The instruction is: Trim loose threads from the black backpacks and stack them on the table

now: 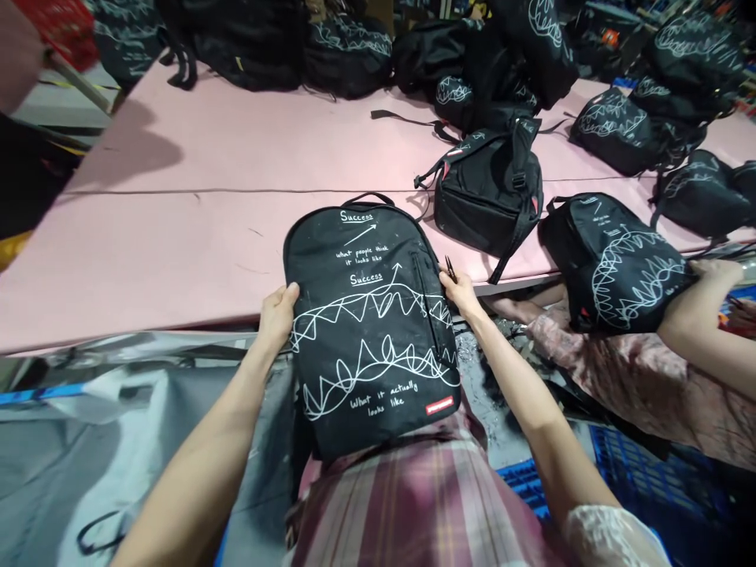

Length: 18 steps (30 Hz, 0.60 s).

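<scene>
A black backpack (366,331) with white scribbled lines, white lettering and a small red label stands upright before me, against the pink table's front edge. My left hand (279,315) grips its left side, thumb on the front panel. On the opposite side, my right hand (459,293) is closed on the edge near a vertical zipper. Out of that hand also pokes a small dark two-pronged tool (450,269); whether it is snips or tweezers I cannot tell. The bag's back is hidden, and its lower end rests by my plaid-covered lap.
On the pink table (206,236) another black backpack (490,193) lies just beyond mine, straps loose. More black bags line the far side and the right. A co-worker's arm (702,307) holds a similar backpack (620,268) at right. Blue crates (631,465) stand below.
</scene>
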Each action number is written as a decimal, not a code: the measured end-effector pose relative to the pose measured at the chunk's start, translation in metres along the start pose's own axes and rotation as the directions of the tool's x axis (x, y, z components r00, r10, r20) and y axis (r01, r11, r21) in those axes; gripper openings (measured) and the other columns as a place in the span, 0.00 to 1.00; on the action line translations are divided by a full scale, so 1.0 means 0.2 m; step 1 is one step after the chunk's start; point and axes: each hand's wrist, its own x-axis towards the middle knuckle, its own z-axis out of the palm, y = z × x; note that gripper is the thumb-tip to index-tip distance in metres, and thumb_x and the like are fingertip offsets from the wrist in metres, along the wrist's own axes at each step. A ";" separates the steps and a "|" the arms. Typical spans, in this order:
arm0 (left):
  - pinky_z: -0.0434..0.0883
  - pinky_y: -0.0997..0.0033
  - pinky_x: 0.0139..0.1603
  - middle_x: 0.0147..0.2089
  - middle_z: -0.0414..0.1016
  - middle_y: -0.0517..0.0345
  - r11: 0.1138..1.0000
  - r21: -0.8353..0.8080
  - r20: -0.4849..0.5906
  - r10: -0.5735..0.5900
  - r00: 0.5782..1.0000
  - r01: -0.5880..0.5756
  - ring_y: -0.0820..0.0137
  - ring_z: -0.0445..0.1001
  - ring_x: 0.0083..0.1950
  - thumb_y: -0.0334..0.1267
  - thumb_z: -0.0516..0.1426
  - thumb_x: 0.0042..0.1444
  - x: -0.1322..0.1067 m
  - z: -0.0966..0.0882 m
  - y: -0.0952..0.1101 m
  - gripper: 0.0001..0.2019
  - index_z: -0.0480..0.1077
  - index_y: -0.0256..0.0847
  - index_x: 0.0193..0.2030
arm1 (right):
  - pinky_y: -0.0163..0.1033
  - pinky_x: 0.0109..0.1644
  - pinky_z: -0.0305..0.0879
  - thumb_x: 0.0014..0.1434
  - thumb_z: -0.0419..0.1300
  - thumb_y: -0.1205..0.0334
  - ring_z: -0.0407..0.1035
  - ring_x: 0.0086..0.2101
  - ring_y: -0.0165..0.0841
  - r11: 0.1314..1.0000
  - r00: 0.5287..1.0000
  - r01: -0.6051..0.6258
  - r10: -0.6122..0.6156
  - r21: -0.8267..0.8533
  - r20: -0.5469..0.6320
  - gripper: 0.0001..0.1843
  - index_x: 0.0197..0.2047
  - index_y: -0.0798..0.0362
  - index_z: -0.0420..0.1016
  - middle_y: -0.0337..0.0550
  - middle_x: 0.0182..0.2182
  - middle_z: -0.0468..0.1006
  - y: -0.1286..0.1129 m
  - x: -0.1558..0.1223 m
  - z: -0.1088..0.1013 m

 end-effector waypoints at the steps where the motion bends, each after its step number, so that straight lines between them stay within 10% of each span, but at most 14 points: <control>1: 0.63 0.73 0.29 0.24 0.61 0.63 0.999 -0.036 0.002 -0.007 1.000 0.007 0.74 0.60 0.27 0.60 0.48 0.50 0.00 0.00 -0.01 0.23 0.60 0.38 0.27 | 0.36 0.32 0.65 0.53 0.57 0.55 0.68 0.28 0.30 0.996 0.998 0.060 -0.060 -0.066 0.003 0.23 0.52 0.53 0.71 0.39 0.30 0.75 0.00 -0.03 -0.01; 8: 0.60 0.75 0.27 0.24 0.62 0.64 0.984 -0.174 -0.003 -0.041 0.999 0.040 0.76 0.57 0.26 0.54 0.51 0.52 0.00 0.02 -0.02 0.20 0.60 0.37 0.27 | 0.39 0.60 0.53 0.59 0.50 0.59 0.59 0.56 0.33 0.853 0.934 0.357 -0.333 -0.381 0.132 0.18 0.51 0.47 0.71 0.38 0.52 0.70 0.01 -0.26 -0.06; 18: 0.59 0.76 0.28 0.22 0.61 0.65 0.966 -0.259 -0.006 -0.011 1.000 0.009 0.77 0.57 0.25 0.45 0.51 0.57 -0.01 0.01 0.02 0.16 0.60 0.36 0.25 | 0.38 0.40 0.66 0.59 0.49 0.56 0.68 0.31 0.30 0.933 0.982 0.187 -0.187 -0.306 0.032 0.20 0.51 0.52 0.69 0.37 0.29 0.73 0.02 -0.13 -0.04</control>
